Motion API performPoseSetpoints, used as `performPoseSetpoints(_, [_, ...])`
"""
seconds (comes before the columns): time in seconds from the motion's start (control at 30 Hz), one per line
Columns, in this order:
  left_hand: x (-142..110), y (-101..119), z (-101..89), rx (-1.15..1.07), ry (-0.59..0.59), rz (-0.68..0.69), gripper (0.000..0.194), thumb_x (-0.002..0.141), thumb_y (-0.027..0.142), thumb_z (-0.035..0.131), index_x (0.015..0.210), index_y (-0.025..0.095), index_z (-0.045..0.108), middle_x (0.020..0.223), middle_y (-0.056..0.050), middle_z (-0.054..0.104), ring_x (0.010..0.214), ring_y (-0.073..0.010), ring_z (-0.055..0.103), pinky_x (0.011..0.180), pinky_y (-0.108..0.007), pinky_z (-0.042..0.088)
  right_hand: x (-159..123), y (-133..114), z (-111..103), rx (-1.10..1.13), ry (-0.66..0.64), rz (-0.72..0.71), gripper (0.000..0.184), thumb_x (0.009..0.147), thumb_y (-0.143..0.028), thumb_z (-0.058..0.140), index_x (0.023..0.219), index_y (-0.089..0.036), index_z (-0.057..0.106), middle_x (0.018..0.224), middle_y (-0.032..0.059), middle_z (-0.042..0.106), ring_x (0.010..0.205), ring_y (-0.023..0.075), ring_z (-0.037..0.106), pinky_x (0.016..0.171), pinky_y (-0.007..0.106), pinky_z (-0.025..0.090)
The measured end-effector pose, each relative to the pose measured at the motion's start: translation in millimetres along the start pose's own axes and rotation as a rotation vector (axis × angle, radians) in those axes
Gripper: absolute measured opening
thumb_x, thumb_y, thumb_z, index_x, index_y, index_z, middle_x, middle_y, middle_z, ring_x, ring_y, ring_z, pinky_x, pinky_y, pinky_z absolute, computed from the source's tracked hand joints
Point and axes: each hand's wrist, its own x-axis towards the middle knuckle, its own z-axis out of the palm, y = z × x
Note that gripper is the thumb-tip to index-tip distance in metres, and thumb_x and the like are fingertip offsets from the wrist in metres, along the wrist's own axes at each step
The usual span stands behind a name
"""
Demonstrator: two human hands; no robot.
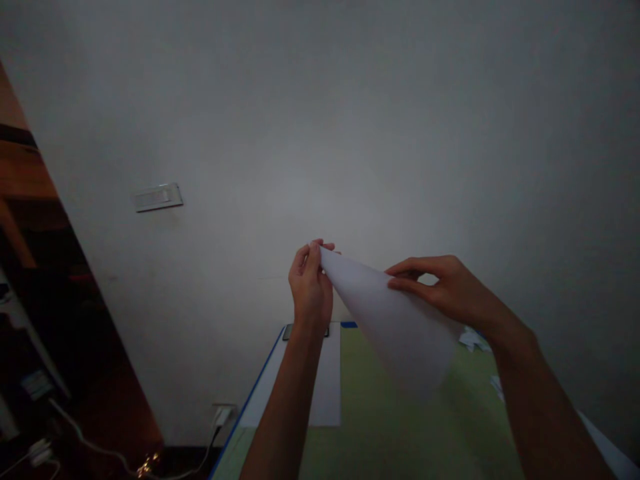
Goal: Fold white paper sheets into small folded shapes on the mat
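Observation:
A sheet of white paper (395,327) is held up in the air, curled toward a point at its left end and wider at the lower right. My left hand (311,280) pinches the narrow tip between thumb and fingers. On the upper right edge, my right hand (433,283) grips the paper between thumb and fingertips. Below the hands is a green table (385,440) with a blue edge. Another white sheet (327,393) lies flat on its left side, partly covered by my left forearm.
A dark flat object (287,332) sits at the table's far left corner. Crumpled paper pieces (473,339) lie at the far right. A white wall (320,133) rises behind, with a switch plate (159,198). Below left, a plug (223,417) and cables hang near the table.

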Motion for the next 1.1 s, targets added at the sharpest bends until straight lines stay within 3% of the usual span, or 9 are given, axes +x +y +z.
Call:
performPoseSetpoints(0.17, [2.4, -0.2, -1.7, -0.068, 0.003, -0.071, 0.03, 0.075, 0.037, 0.087, 0.089, 0.017, 0.071, 0.089, -0.004, 0.07, 0.077, -0.0127, 0.065, 0.079, -0.026, 0.051, 0.6, -1.2, -0.1, -0.002, -0.008, 0.001, 0.016, 0.089, -0.035, 0.069, 0.096, -0.026, 0.079, 0.098, 0.0017, 0.08, 0.09, 0.0203, 0.074, 0.078, 0.029, 0.058])
performPoseSetpoints(0.47, [0.3, -0.2, 2.7, -0.103, 0.048, -0.119, 0.032, 0.081, 0.042, 0.081, 0.097, 0.015, 0.071, 0.093, -0.006, 0.069, 0.08, -0.013, 0.063, 0.082, -0.027, 0.049, 0.1, -2.1, -1.1, 0.006, -0.012, 0.01, 0.016, 0.088, -0.035, 0.069, 0.096, -0.026, 0.079, 0.099, 0.0021, 0.08, 0.091, 0.0214, 0.074, 0.08, 0.031, 0.058])
performPoseSetpoints(0.7, [1.6, 1.5, 0.5, -0.094, 0.024, -0.094, 0.024, 0.083, 0.037, 0.079, 0.093, 0.017, 0.072, 0.094, -0.005, 0.07, 0.085, -0.0137, 0.064, 0.089, -0.028, 0.048, -0.2, -2.5, -1.3, -0.006, -0.005, -0.004, 0.018, 0.089, -0.036, 0.067, 0.096, -0.025, 0.079, 0.1, 0.0045, 0.08, 0.091, 0.0236, 0.074, 0.079, 0.033, 0.059])
performPoseSetpoints(1.1, [1.8, 0.6, -1.7, -0.06, 0.005, -0.039, 0.028, 0.078, 0.036, 0.084, 0.095, 0.015, 0.075, 0.097, -0.008, 0.07, 0.085, -0.015, 0.065, 0.087, -0.03, 0.048, -1.2, -2.3, -1.5, -0.008, 0.0, 0.005, 0.016, 0.088, -0.034, 0.069, 0.098, -0.025, 0.079, 0.101, 0.0027, 0.08, 0.092, 0.0218, 0.074, 0.083, 0.032, 0.058])
